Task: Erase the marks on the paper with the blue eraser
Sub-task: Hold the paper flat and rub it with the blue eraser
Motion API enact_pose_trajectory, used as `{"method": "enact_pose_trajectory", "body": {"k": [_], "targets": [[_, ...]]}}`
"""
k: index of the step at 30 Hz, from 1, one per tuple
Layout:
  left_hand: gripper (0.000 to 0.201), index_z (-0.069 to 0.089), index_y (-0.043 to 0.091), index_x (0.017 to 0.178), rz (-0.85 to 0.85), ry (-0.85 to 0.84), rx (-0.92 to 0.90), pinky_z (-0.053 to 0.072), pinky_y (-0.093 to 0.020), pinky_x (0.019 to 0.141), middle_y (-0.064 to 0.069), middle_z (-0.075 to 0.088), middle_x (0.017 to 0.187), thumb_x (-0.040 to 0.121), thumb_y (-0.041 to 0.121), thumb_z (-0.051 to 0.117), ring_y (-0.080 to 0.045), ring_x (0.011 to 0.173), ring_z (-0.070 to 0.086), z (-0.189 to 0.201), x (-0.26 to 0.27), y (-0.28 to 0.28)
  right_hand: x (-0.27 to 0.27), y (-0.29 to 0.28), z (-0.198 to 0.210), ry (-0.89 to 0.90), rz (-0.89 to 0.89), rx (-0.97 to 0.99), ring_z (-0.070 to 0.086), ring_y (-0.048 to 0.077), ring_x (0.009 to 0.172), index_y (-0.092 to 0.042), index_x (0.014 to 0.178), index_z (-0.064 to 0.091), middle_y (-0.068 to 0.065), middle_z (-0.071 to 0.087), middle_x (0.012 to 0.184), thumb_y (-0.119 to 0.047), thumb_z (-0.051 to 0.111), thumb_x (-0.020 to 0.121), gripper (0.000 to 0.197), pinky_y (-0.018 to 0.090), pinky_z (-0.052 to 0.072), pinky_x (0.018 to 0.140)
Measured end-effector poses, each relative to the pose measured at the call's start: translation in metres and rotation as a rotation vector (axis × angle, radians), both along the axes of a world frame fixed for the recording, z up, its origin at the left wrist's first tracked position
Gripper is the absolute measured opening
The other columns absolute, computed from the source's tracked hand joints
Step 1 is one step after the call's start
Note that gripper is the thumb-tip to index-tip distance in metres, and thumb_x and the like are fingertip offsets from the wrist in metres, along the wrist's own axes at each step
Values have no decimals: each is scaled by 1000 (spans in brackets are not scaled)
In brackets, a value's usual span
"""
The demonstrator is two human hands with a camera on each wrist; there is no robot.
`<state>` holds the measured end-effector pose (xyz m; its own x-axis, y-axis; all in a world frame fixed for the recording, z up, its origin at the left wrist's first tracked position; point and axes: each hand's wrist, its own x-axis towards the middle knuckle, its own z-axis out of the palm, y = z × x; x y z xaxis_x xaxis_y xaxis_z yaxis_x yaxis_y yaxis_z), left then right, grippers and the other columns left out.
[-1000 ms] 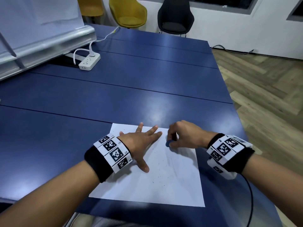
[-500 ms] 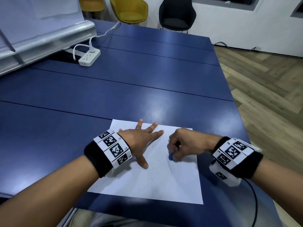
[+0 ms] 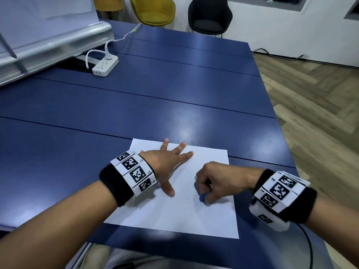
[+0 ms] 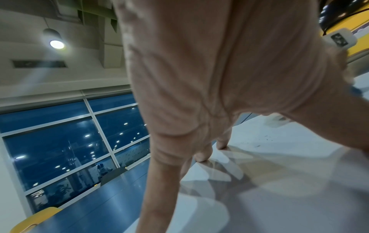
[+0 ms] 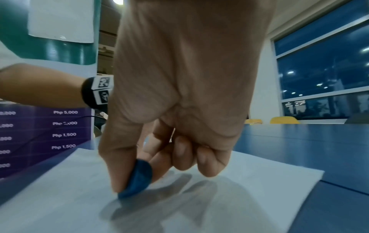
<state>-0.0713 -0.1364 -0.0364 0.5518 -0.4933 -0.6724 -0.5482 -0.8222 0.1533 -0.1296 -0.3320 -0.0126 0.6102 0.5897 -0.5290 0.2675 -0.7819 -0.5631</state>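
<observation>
White paper, rounded blue eraser

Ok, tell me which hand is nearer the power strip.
Left. The left hand lies flat on the paper's far-left part, on the power strip side; the right hand rubs farther right.

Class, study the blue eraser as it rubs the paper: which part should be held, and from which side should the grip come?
Hold the blue eraser by its two broad flat faces, near the upper end, coming from above. It is a thin rounded piece tilted on its lower edge against the paper, so that edge must stay free. The right hand pinches it this way, thumb against fingers.
</observation>
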Motion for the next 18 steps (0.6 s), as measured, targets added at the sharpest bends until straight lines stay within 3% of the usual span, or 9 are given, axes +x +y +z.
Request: {"method": "enact_pose_trajectory", "body": {"k": [5,8,10,12,15,18], "targets": [[137,-18,51,148,-11,1,7,32,-71,102,29,-37,150,63,48,89,-30,144,-32,0,2,1,8,-2,0,-116,-169,15,64,8,66,-22,62,61,-6,72,79,-9,73,71,20,23,50,61],[136,-17,50,149,-17,0,5,31,-71,104,27,-37,151,63,48,89,-29,144,-32,2,1,1,-10,-2,-1,-10,-14,-25,58,2,61,-24,61,58,-10,65,70,-10,75,71,24,20,46,58],[136,-15,49,150,-13,5,9,31,-70,105,24,-37,152,63,47,89,-29,143,-32,6,-1,1,-16,-5,-1,1,24,-48,57,3,62,-24,63,62,-10,63,69,-13,75,71,19,24,49,60],[132,-10,46,153,-5,-8,18,31,-68,106,17,-37,154,64,46,88,-31,144,-32,11,-6,-1,-18,-10,-1,-20,-47,-31,56,3,63,-20,70,68,-6,66,75,-14,73,71,8,23,49,60],[119,5,38,154,-34,-54,-15,32,-75,99,15,-33,157,66,43,85,-26,147,-26,17,-18,-5,-24,-14,-2,-24,-137,22,55,3,63,-15,79,70,-1,70,80,-11,69,72,8,15,43,57],[126,-1,28,155,-8,-13,-56,18,-79,103,16,-27,159,65,62,80,-22,148,-24,13,-35,-9,-30,-13,0,-56,-122,20,57,7,65,-17,78,69,-1,69,79,-14,68,73,6,21,48,59]]}}
